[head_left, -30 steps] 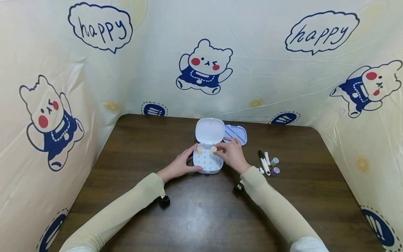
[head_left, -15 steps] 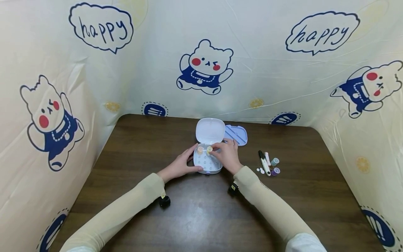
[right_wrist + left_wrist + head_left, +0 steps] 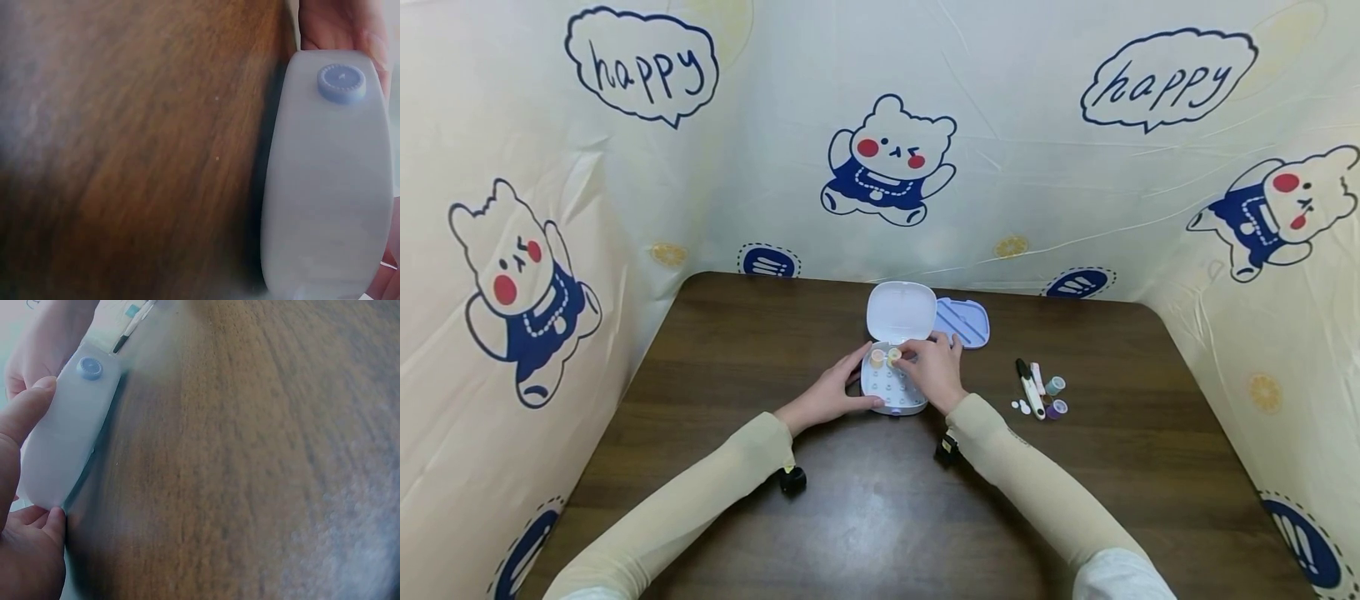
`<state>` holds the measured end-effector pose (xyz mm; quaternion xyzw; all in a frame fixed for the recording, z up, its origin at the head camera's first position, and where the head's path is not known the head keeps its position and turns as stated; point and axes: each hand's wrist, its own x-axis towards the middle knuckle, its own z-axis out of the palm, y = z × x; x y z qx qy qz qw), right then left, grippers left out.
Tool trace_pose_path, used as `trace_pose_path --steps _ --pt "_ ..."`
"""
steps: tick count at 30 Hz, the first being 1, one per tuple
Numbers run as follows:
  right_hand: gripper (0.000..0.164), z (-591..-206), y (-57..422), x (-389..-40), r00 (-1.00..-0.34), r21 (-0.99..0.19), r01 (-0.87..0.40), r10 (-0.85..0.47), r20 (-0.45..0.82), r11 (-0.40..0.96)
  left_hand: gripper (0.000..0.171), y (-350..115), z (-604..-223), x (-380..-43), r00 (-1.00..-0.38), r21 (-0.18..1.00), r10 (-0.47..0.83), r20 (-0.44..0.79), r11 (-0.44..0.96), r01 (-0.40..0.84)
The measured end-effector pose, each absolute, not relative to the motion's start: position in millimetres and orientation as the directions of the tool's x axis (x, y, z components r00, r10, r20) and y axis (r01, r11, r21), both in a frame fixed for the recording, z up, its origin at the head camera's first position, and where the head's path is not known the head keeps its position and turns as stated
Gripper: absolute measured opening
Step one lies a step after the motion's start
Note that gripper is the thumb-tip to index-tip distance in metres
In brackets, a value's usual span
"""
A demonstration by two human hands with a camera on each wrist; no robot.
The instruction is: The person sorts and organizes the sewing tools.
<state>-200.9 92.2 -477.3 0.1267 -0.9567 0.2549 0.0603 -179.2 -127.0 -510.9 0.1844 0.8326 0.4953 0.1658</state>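
A white sewing box [image 3: 901, 409] stands with its lid raised, showing rows of small pegs inside. My left hand [image 3: 826, 398] grips its left side, thumb at the front corner and fingers toward the back. Between thumb and fingertips, my right hand [image 3: 938, 372] pinches a yellow thread spool [image 3: 893, 353] over the back row of pegs; whether it sits on a peg cannot be seen. Just left of it, a peach thread spool [image 3: 877, 358] stands in the box. Both wrist views show the box's front wall [image 3: 325, 181] with a round blue button [image 3: 89, 367]; the spools are hidden there.
The lid [image 3: 901, 311] leans back behind the box. A lilac tray [image 3: 973, 325] lies behind the right hand. To the right are a black-and-white tool [image 3: 1030, 390], a slim white item [image 3: 1037, 377], a teal spool [image 3: 1055, 385], a purple spool [image 3: 1057, 408] and small white pieces [image 3: 1025, 407].
My right hand has moved left with the yellow spool, from the box's right side to beside the peach spool. The left hand has stayed in place on the box.
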Motion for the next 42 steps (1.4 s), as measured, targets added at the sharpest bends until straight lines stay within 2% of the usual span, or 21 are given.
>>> trace_pose_path --steps 42 --pt "0.022 -481.5 81.0 -204.0 -0.978 -0.435 -0.205 -0.196 0.066 0.877 0.106 -127.2 -509.8 -178.6 -0.875 0.887 0.473 -0.100 0.441 0.137"
